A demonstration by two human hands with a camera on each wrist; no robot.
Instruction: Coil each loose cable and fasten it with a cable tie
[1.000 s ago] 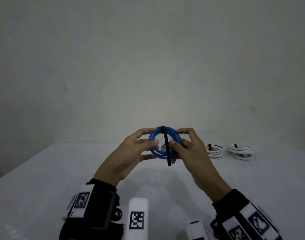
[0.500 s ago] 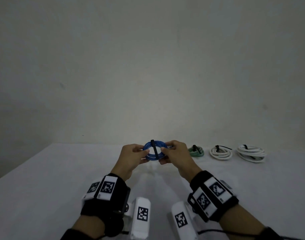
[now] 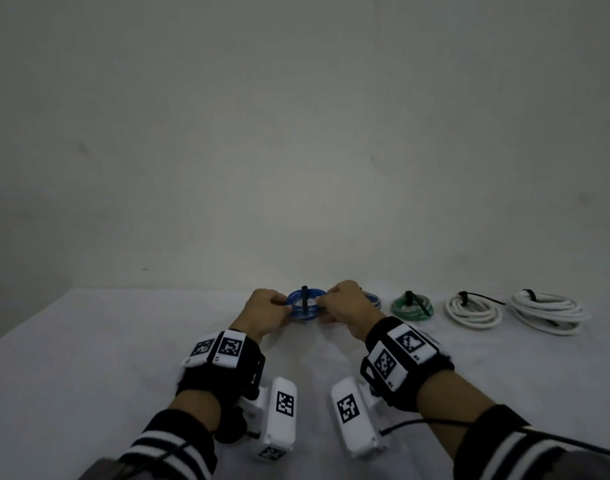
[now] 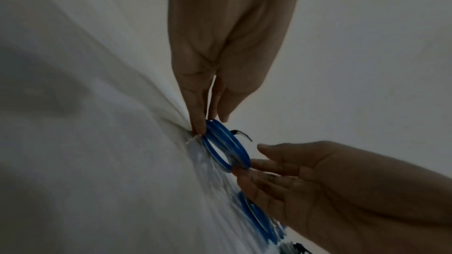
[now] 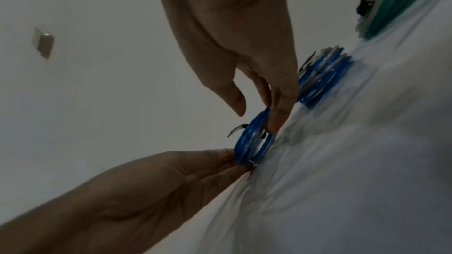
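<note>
A blue cable coil point(image 3: 305, 305) with a black cable tie point(image 3: 305, 298) round it is held low over the white cloth, at the left end of a row of tied coils. My left hand point(image 3: 285, 305) pinches its left rim, and my right hand point(image 3: 323, 301) holds its right rim between the fingertips. In the left wrist view my left hand's fingers point(image 4: 199, 123) meet on the blue coil point(image 4: 227, 146), whose lower edge seems to touch the cloth. The right wrist view shows the right hand's fingers point(image 5: 276, 117) on the coil point(image 5: 254, 142), with the thumb held off it and the tie's tail point(image 5: 236, 128) sticking out.
Right of my hands lie a second blue coil point(image 3: 373, 299), a green coil point(image 3: 411, 307) and two white coils point(image 3: 473, 309) point(image 3: 547, 311), each with a black tie. The table point(image 3: 123, 341) carries a white cloth, and a plain wall rises behind it.
Both hands have carried the blue coil forward and down, from mid-air near my chest to the cloth beside the other coils. The grip on both rims has stayed.
</note>
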